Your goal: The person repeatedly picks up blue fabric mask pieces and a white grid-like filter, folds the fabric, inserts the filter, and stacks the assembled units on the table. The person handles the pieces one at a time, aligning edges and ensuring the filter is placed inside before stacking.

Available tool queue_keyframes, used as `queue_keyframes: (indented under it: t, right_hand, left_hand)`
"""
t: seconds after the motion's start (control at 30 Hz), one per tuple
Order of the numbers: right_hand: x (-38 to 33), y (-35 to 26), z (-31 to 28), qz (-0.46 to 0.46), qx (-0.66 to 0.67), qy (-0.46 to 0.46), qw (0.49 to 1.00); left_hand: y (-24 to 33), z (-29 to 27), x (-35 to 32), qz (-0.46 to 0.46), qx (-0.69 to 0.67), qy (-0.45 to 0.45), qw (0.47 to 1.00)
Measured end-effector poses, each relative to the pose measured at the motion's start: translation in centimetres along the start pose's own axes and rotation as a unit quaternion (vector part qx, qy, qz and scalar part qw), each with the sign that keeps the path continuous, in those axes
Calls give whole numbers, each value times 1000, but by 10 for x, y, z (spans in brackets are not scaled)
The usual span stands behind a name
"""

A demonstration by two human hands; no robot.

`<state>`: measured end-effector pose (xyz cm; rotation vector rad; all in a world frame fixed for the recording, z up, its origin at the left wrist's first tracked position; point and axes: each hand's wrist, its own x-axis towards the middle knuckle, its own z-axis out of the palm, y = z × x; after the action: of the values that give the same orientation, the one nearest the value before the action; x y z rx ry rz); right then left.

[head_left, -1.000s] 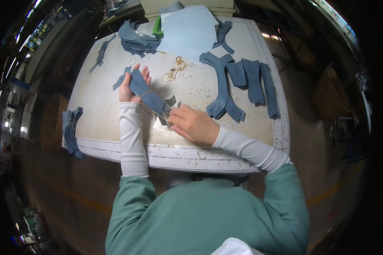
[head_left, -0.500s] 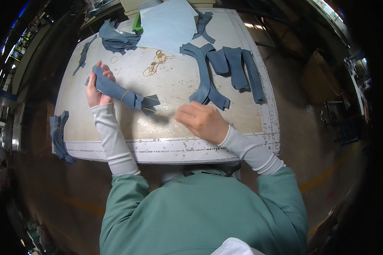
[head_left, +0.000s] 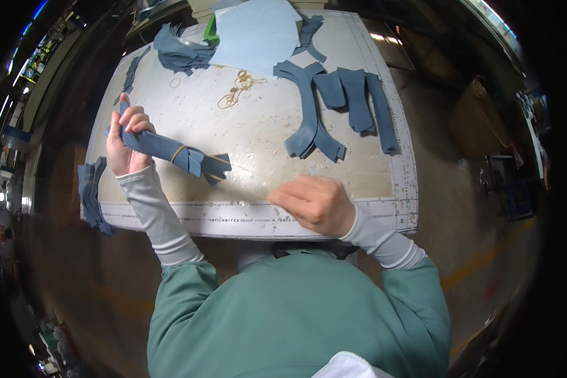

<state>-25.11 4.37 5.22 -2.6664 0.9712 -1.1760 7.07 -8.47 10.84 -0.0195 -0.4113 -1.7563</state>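
My left hand (head_left: pixel 127 140) is closed around one end of a narrow bundle of blue-grey cut pieces (head_left: pixel 159 147), tilted down to the right above the table. A tan rubber band (head_left: pixel 178 152) circles the bundle near its middle. From the bundle's free end the stretched band runs across to my right hand (head_left: pixel 315 203), whose fingers pinch it near the table's front edge. Its strands are thin and blurred near those fingers.
On the white table (head_left: pixel 258 135) lie loose rubber bands (head_left: pixel 238 88), stacked curved blue-grey pieces (head_left: pixel 305 120) and straighter stacks (head_left: pixel 357 101) at right. A heap (head_left: pixel 179 50) and pale blue sheets (head_left: pixel 255 38) sit at the back; another stack (head_left: pixel 92 192) hangs over the left edge.
My left hand has moved left with the bundle. My right hand has drawn right and nearer to me, and the band is stretched longer between them.
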Motion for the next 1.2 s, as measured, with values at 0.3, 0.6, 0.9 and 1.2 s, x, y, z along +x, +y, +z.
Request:
queue_keyframes:
  t: [0.3, 0.6, 0.9, 1.2]
  right_hand:
    - [49, 29, -9, -12, 83, 93, 992]
    - [0, 21, 21, 247, 462, -277, 805]
    - [4, 56, -23, 84, 65, -122, 987]
    - [68, 121, 33, 164, 72, 66, 982]
  left_hand:
    - [-88, 9, -16, -225, 100, 22, 969]
    - [-44, -19, -6, -113, -24, -62, 991]
    - [11, 12, -29, 17, 134, 19, 991]
    - [-92, 1, -13, -169, 276, 51, 945]
